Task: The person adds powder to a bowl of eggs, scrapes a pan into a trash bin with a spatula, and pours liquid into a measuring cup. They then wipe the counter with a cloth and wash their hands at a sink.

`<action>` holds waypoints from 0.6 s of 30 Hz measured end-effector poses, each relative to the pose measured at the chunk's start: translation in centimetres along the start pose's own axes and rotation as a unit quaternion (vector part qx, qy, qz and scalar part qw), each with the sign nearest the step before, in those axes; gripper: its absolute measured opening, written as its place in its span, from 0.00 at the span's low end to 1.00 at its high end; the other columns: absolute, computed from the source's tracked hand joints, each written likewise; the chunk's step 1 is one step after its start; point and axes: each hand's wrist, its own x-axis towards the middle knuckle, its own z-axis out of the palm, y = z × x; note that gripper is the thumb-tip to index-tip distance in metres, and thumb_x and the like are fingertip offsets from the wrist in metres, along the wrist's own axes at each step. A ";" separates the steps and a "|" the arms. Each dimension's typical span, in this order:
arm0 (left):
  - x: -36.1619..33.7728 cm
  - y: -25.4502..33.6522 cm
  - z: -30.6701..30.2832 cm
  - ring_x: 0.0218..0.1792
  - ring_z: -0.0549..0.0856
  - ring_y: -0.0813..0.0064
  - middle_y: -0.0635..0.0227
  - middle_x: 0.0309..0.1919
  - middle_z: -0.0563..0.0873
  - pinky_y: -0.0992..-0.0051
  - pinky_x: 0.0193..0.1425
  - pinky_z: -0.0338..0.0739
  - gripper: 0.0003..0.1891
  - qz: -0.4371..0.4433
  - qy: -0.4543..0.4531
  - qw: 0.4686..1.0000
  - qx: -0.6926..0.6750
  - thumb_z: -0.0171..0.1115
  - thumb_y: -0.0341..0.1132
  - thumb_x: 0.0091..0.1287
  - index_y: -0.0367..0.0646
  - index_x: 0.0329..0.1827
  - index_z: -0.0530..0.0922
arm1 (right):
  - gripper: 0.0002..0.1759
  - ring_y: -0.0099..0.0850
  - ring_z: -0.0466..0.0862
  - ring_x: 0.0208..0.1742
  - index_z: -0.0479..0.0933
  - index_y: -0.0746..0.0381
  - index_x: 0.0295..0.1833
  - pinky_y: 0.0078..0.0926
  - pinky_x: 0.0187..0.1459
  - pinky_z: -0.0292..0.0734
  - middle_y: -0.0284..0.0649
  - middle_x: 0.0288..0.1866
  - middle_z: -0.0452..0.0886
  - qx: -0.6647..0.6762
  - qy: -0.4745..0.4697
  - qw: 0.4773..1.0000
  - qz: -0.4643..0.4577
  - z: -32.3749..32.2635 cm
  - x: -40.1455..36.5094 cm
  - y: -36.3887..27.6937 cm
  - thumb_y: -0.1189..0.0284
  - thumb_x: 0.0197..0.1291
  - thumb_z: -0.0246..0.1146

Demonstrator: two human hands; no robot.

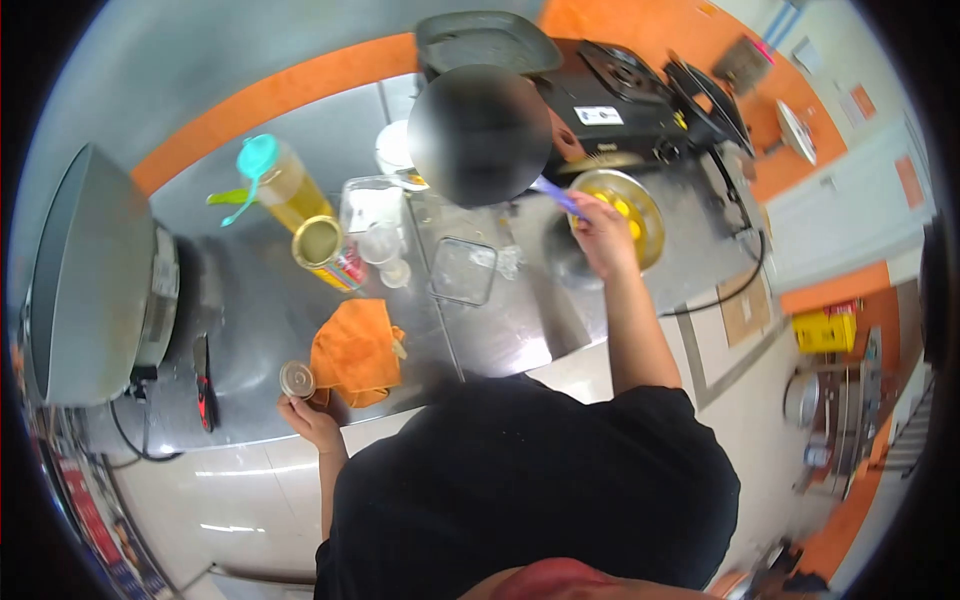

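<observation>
My right hand (606, 238) is wrapped round the purple handle (560, 196) of a dark round frying pan (480, 135), whose middle is blurred. Just beyond this hand is a metal bowl (652, 215) with yellow egg yolks in it, partly covered by my fingers. At the counter's front edge, my left hand (312, 420) pinches a small round container (297, 380) with a pale, ringed top. An orange cloth (355, 352) lies crumpled right beside it. Further back stand an open tin (320, 240) and a bottle of yellow oil (285, 185) with a turquoise lid.
A black stove (620, 115) stands at the back right, and a grey grill pan (490, 42) at the back. A large grey pan (90, 280) fills the left end, near a knife (203, 385). Clear plastic containers (464, 271) sit mid-counter. A black cable (735, 295) hangs at the right.
</observation>
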 end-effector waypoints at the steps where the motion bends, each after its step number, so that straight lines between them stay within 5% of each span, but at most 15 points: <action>1: 0.0 0.1 0.1 0.39 0.71 0.75 0.64 0.38 0.73 0.75 0.47 0.66 0.10 -0.035 -0.002 0.998 -0.056 0.40 0.34 0.70 0.38 0.43 0.68 | 0.13 0.15 0.68 0.27 0.76 0.67 0.48 0.13 0.30 0.64 0.37 0.39 0.80 -0.024 0.049 0.998 -0.044 -2.6 -1.0 -0.6 0.76 0.57 0.57; 3: 0.2 0.1 0.0 0.41 0.72 0.76 0.65 0.40 0.72 0.76 0.49 0.66 0.10 -0.074 -0.011 0.992 -0.104 0.39 0.36 0.71 0.39 0.44 0.67 | 0.13 0.15 0.70 0.28 0.76 0.67 0.48 0.14 0.31 0.66 0.37 0.40 0.80 -0.047 0.103 0.990 -0.088 -5.8 -2.6 -1.2 0.76 0.57 0.56; 5: 0.5 0.5 0.4 0.43 0.72 0.75 0.65 0.41 0.72 0.75 0.50 0.67 0.10 -0.130 0.016 0.972 -0.194 0.39 0.36 0.71 0.39 0.44 0.66 | 0.11 0.21 0.73 0.27 0.77 0.66 0.44 0.17 0.31 0.70 0.35 0.38 0.82 -0.277 0.243 0.893 -0.256 -7.5 -3.6 -1.4 0.76 0.59 0.54; 6: 0.9 1.1 0.7 0.45 0.73 0.75 0.64 0.41 0.72 0.74 0.51 0.67 0.10 -0.187 0.050 0.940 -0.281 0.39 0.37 0.71 0.40 0.45 0.66 | 0.11 0.21 0.73 0.27 0.77 0.66 0.44 0.17 0.31 0.70 0.35 0.38 0.82 -0.275 0.250 0.892 -0.257 -8.0 -3.9 -1.7 0.76 0.59 0.54; 7: 1.5 -0.2 0.4 0.48 0.73 0.74 0.64 0.44 0.73 0.73 0.52 0.68 0.11 -0.183 0.057 0.939 -0.286 0.40 0.38 0.71 0.41 0.48 0.65 | 0.11 0.26 0.75 0.30 0.77 0.65 0.44 0.21 0.34 0.72 0.36 0.39 0.82 -0.516 0.201 0.752 -0.359 -8.4 -4.3 -1.9 0.77 0.58 0.54; 8: 2.4 -0.9 0.3 0.48 0.73 0.74 0.64 0.44 0.73 0.73 0.52 0.68 0.11 -0.181 0.052 0.940 -0.286 0.40 0.38 0.71 0.41 0.48 0.65 | 0.11 0.31 0.77 0.32 0.77 0.64 0.45 0.25 0.37 0.74 0.38 0.40 0.82 -0.711 0.132 0.545 -0.424 -8.6 -4.7 -1.9 0.79 0.56 0.54; 9: 3.4 -1.6 0.1 0.48 0.74 0.74 0.64 0.45 0.73 0.73 0.52 0.68 0.12 -0.179 0.027 0.947 -0.265 0.41 0.38 0.71 0.41 0.49 0.65 | 0.13 0.38 0.77 0.35 0.77 0.62 0.44 0.30 0.40 0.74 0.39 0.43 0.81 -0.704 0.147 0.566 -0.403 -8.5 -5.0 -1.7 0.81 0.51 0.56; 13: 6.9 -3.8 0.9 0.48 0.76 0.73 0.64 0.48 0.74 0.73 0.53 0.69 0.14 -0.237 -0.080 0.952 -0.177 0.44 0.39 0.70 0.41 0.52 0.67 | 0.14 0.36 0.78 0.36 0.77 0.63 0.46 0.27 0.42 0.73 0.42 0.44 0.80 -0.646 0.202 0.621 -0.395 -6.3 -6.9 -3.5 0.81 0.53 0.56; 16: 9.3 -1.6 0.7 0.50 0.76 0.68 0.60 0.49 0.76 0.70 0.54 0.70 0.17 -0.323 -0.176 0.927 -0.075 0.47 0.40 0.68 0.41 0.55 0.70 | 0.13 0.25 0.77 0.35 0.76 0.67 0.49 0.21 0.38 0.70 0.38 0.38 0.80 -0.411 0.163 0.840 -0.314 -3.4 -7.4 -3.2 0.78 0.58 0.56; 18: 10.1 -3.6 -0.1 0.53 0.74 0.59 0.54 0.52 0.75 0.64 0.57 0.68 0.19 -0.021 -0.151 0.961 0.230 0.50 0.42 0.67 0.41 0.57 0.71 | 0.13 0.20 0.75 0.33 0.76 0.68 0.49 0.17 0.35 0.69 0.35 0.34 0.79 -0.293 0.093 0.900 -0.309 -1.5 -7.6 -1.9 0.77 0.59 0.55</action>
